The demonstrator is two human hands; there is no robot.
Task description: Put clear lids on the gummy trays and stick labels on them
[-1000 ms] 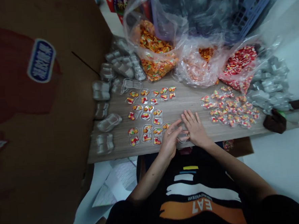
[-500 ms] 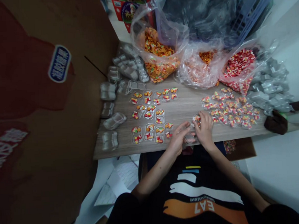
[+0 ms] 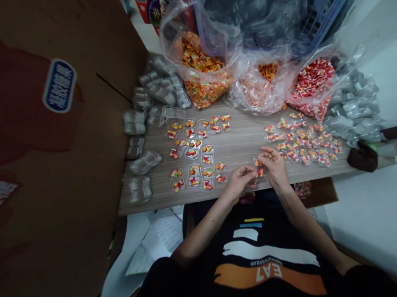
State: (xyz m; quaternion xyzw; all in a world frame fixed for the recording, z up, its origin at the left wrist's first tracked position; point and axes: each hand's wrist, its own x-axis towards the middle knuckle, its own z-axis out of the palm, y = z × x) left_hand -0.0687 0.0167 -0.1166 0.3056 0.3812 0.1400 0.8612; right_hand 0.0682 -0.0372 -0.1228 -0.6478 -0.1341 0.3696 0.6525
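My left hand (image 3: 238, 180) and my right hand (image 3: 272, 167) meet just above the near edge of the wooden table (image 3: 238, 144). Both pinch one small clear plastic shell (image 3: 259, 168) with red and orange candy inside, fingers curled on it. To the left lie rows of filled clear shells (image 3: 198, 153). To the right lies a denser cluster of filled shells (image 3: 302, 140).
Three open plastic bags of candy stand at the back: orange (image 3: 202, 72), pale pink (image 3: 258, 89), red (image 3: 311, 85). Empty clear shells pile up at the left (image 3: 143, 125) and right (image 3: 354, 107). A large cardboard box (image 3: 49, 130) walls the left. A dark cloth (image 3: 363, 157) lies at right.
My hands have shifted right along the table's front edge and lifted slightly; a candy-filled shell now shows between my fingertips. The camera view swung a little.
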